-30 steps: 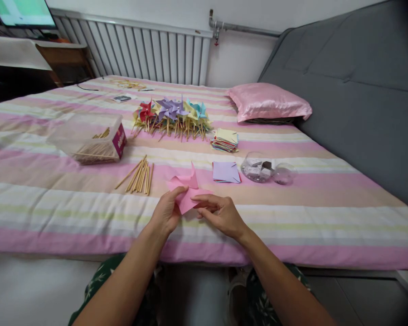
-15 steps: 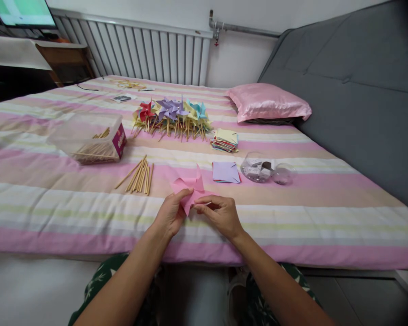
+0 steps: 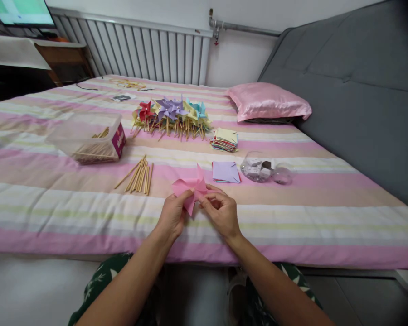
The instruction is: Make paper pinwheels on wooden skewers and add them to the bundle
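A pink paper pinwheel (image 3: 187, 184), its corners folded toward the middle, is held just above the bed's near part. My left hand (image 3: 174, 212) is closed on its left side, thumb pressed near the centre. On the right side, my right hand (image 3: 221, 210) pinches the paper, thumb near the centre and fingers partly behind it. No stick shows on this pinwheel. Beyond my right hand lies a small stack of cut paper squares (image 3: 225, 172), lilac on top. Loose wooden sticks (image 3: 141, 175) lie to the left of my left hand.
Finished pinwheels (image 3: 170, 113) lie bunched farther back, beside a taller paper stack (image 3: 224, 139). A clear plastic box (image 3: 85, 136) of sticks stands at left. Two clear round containers (image 3: 256, 167) with small parts sit at right. A pink pillow (image 3: 268, 102) lies near the grey headboard (image 3: 353, 90).
My right hand has shifted slightly, its fingers moving up behind the pinwheel and its thumb closer to the centre. My left hand stays nearly in place.
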`<control>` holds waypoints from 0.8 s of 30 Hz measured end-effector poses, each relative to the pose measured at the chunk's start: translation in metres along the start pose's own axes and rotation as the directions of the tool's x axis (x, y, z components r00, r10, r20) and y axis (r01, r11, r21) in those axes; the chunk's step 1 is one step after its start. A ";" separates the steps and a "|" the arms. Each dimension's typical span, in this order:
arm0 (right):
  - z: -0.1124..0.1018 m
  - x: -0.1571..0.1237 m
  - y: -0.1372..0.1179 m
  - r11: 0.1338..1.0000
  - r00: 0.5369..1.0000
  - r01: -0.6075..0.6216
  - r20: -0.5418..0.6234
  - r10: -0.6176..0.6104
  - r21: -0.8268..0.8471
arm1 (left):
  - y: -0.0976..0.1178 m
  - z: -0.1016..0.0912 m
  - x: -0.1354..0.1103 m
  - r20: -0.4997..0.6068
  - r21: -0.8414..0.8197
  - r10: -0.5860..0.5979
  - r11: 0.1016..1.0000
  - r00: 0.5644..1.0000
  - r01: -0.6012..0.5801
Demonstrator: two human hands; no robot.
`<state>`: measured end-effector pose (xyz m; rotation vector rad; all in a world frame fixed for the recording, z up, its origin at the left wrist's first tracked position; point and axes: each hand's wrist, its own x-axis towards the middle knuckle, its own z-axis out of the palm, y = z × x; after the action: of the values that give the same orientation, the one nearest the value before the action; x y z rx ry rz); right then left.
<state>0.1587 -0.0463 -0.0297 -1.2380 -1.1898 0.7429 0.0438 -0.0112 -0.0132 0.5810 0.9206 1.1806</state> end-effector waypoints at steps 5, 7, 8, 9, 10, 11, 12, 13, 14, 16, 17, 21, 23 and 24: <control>0.001 -0.001 0.001 0.994 0.994 0.073 -0.073 -0.080 -0.085 | 0.000 0.003 -0.002 -0.025 0.029 -0.003 1.000 1.000 0.004; 0.001 -0.001 0.001 0.989 0.990 0.090 -0.097 -0.102 -0.117 | 0.000 0.004 -0.002 -0.034 0.036 -0.006 0.999 0.999 0.007; 0.001 -0.001 0.001 0.987 0.989 0.093 -0.105 -0.107 -0.131 | -0.001 0.005 -0.003 -0.040 0.040 -0.005 0.999 0.999 0.007; 0.001 -0.001 0.001 0.986 0.988 0.093 -0.110 -0.109 -0.141 | -0.001 0.005 -0.003 -0.043 0.045 -0.004 0.999 0.999 0.006; 0.001 -0.001 0.000 0.984 0.988 0.091 -0.113 -0.109 -0.150 | -0.001 0.006 -0.004 -0.045 0.052 0.000 0.999 0.999 0.003; 0.001 -0.001 0.000 0.984 0.988 0.089 -0.115 -0.107 -0.156 | -0.002 0.006 -0.004 -0.047 0.063 0.005 0.998 0.999 -0.002; 0.001 -0.001 -0.001 0.983 0.987 0.086 -0.119 -0.105 -0.159 | -0.002 0.006 -0.005 -0.052 0.078 0.014 0.997 0.999 -0.010; 0.001 -0.001 -0.001 0.983 0.987 0.080 -0.124 -0.101 -0.162 | -0.003 0.006 -0.005 -0.058 0.099 0.024 0.995 0.998 -0.019; 0.001 -0.001 -0.001 0.984 0.987 0.073 -0.130 -0.095 -0.164 | -0.004 0.006 -0.005 -0.066 0.124 0.037 0.992 0.997 -0.028; 0.001 0.000 -0.001 0.984 0.986 0.060 -0.141 -0.084 -0.166 | -0.006 0.005 -0.005 -0.077 0.173 0.065 0.984 0.995 -0.051; 0.001 0.000 -0.001 0.985 0.986 0.055 -0.145 -0.079 -0.165 | -0.007 0.004 -0.005 -0.076 0.190 0.081 0.980 0.994 -0.065; 0.000 0.000 -0.001 0.984 0.987 0.040 -0.149 -0.066 -0.172 | -0.010 0.002 -0.004 -0.046 0.226 0.151 0.964 0.987 -0.137; 0.000 0.001 -0.001 0.982 0.987 0.035 -0.149 -0.063 -0.184 | -0.010 0.002 -0.004 -0.037 0.239 0.173 0.958 0.984 -0.159; 0.000 0.001 -0.002 0.981 0.987 0.034 -0.147 -0.063 -0.190 | -0.010 0.002 -0.004 -0.036 0.244 0.180 0.955 0.983 -0.165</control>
<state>0.1591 -0.0461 -0.0278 -1.3897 -1.1784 0.4987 0.0508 -0.0177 -0.0190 0.8401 1.0888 1.2559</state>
